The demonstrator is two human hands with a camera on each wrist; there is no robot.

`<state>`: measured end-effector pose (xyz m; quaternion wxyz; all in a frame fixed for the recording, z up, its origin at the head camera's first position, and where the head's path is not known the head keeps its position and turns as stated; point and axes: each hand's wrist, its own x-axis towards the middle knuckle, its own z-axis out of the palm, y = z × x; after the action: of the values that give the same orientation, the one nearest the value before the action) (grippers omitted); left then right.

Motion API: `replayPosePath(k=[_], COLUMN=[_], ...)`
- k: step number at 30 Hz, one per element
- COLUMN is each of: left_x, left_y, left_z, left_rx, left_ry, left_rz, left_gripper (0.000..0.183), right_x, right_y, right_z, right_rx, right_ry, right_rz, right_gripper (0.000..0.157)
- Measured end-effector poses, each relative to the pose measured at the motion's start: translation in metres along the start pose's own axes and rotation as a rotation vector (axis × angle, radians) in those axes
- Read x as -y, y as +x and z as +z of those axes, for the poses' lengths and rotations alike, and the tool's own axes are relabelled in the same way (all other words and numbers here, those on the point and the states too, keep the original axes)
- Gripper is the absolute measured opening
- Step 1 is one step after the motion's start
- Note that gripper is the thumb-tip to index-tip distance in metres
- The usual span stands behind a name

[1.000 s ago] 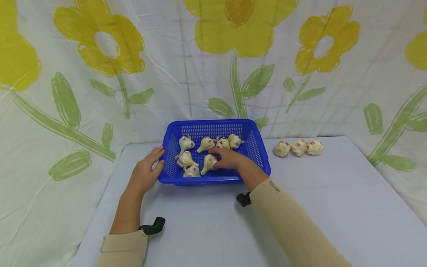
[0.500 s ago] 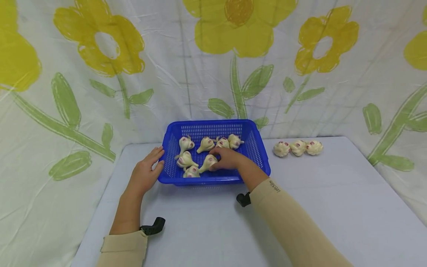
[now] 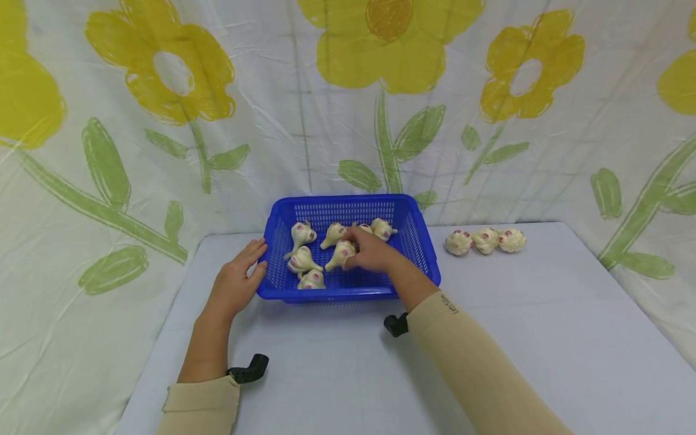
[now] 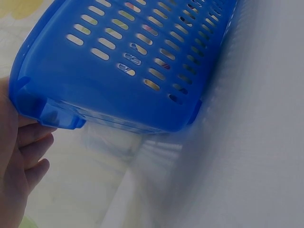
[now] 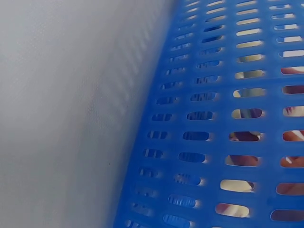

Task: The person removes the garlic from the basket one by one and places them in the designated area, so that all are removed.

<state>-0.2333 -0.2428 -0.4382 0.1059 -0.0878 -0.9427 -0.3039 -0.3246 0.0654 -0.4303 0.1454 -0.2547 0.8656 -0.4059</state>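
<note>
In the head view, a blue plastic basket holds several garlic bulbs, white with purple marks. My right hand reaches over its front rim and grips a garlic bulb by its root end, the stem pointing left and toward me. Just behind lies another garlic bulb, and my fingers partly cover one to its right. My left hand rests with extended fingers against the basket's left rim. The left wrist view has the left fingers by the rim's corner. Through the slots in the right wrist view, only bits of fingers and garlic show.
Three garlic bulbs stand in a row at the back right of the white-covered table. A white curtain with yellow flowers hangs right behind the basket. Two more bulbs crowd the basket's front left corner, including a garlic bulb.
The gripped garlic bulb has turned a little and shifted away from me, toward the back row. My right hand has moved with it. The left hand stays at the rim.
</note>
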Motion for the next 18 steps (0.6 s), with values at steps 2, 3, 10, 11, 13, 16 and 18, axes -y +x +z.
replayPosePath(k=[2, 3, 10, 11, 13, 16, 18], left_x=[0.0003, 0.0004, 0.0012, 0.001, 0.0008, 0.0004, 0.0002], left_y=[0.0001, 0.0002, -0.0003, -0.0003, 0.0001, 0.0006, 0.001], left_z=[0.0, -0.0001, 0.0004, 0.0004, 0.0002, 0.0, -0.0001], left_rx=[0.0, -0.001, -0.007, -0.008, -0.007, -0.007, -0.004], left_ry=[0.002, 0.0, 0.006, 0.006, 0.002, -0.002, -0.004], left_rz=[-0.001, -0.003, 0.004, 0.004, 0.002, -0.001, -0.003], left_gripper=[0.049, 0.049, 0.048, 0.048, 0.048, 0.047, 0.047], right_x=[0.0012, 0.0022, 0.0065, 0.0066, 0.0066, 0.0057, 0.0048], right_y=[-0.0005, -0.0011, -0.0048, -0.0049, -0.0051, -0.0044, -0.004], right_z=[-0.0003, -0.0005, -0.002, -0.0022, -0.0024, -0.0028, -0.0031], right_rx=[-0.013, -0.017, -0.056, -0.057, -0.061, -0.075, -0.09], right_ry=[0.01, 0.013, 0.057, 0.074, 0.113, 0.159, 0.175], right_rz=[-0.013, -0.016, -0.021, -0.019, -0.011, -0.009, -0.004], right_gripper=[0.049, 0.047, 0.045, 0.047, 0.049, 0.053, 0.056])
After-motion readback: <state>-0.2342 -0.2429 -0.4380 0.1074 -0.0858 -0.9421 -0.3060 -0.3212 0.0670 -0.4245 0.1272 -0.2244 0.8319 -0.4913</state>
